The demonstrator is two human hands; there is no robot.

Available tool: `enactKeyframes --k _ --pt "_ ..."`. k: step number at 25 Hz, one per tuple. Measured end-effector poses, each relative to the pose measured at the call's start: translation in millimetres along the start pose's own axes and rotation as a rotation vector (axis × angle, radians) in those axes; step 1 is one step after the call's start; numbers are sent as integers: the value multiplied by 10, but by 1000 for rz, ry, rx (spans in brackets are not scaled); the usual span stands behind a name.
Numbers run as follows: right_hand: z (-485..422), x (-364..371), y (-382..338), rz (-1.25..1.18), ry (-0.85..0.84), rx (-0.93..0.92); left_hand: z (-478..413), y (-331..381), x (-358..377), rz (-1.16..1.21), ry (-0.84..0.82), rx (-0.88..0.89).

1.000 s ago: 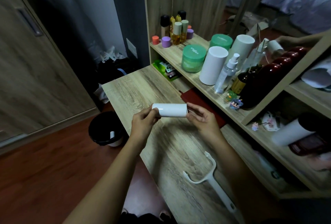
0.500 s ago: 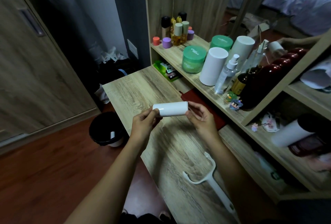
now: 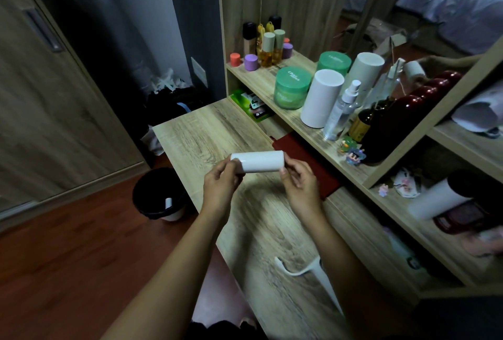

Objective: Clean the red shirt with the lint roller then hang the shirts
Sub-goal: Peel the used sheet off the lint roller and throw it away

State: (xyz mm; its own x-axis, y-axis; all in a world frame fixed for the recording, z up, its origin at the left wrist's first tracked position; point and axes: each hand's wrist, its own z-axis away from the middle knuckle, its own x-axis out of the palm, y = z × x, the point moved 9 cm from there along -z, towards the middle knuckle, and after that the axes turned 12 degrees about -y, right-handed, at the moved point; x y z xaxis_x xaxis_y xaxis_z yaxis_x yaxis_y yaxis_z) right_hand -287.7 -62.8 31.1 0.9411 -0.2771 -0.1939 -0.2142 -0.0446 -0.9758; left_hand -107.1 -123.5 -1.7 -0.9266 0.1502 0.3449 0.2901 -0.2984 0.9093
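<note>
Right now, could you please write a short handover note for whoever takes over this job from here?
Left hand and right hand each grip one end of the white lint roll, held level above the desk. The roller handle lies bare on the desk, near the right forearm. No shirt is in view. Done: nothing visible yet. Left: fit roll to handle, clean the red shirt, hang the shirts.

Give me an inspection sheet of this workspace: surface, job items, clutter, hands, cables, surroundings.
Surface: wooden desk, mostly bare.
Job's things: white lint roll held above the desk; white roller handle lying on the desk, without the roll; no shirts seen.
Clutter: green jar, white canister, spray bottle on the shelf.
Hands: left hand and right hand grip the roll's ends.
Cables: nothing seen.
Surroundings: black bin on the floor.
</note>
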Motion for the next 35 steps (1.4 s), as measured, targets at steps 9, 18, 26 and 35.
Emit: enactKeyframes --k 9,18,26,35 --pt "65 35 -56 -12 -76 -30 -22 -25 142 282 100 -86" --pt "777 -428 940 435 -33 372 6 -274 307 416 42 -231" --pt "1281 -443 1403 855 -53 813 46 -504 363 437 24 -329" --pt "625 -426 644 399 -22 490 89 -472 136 379 7 -401"
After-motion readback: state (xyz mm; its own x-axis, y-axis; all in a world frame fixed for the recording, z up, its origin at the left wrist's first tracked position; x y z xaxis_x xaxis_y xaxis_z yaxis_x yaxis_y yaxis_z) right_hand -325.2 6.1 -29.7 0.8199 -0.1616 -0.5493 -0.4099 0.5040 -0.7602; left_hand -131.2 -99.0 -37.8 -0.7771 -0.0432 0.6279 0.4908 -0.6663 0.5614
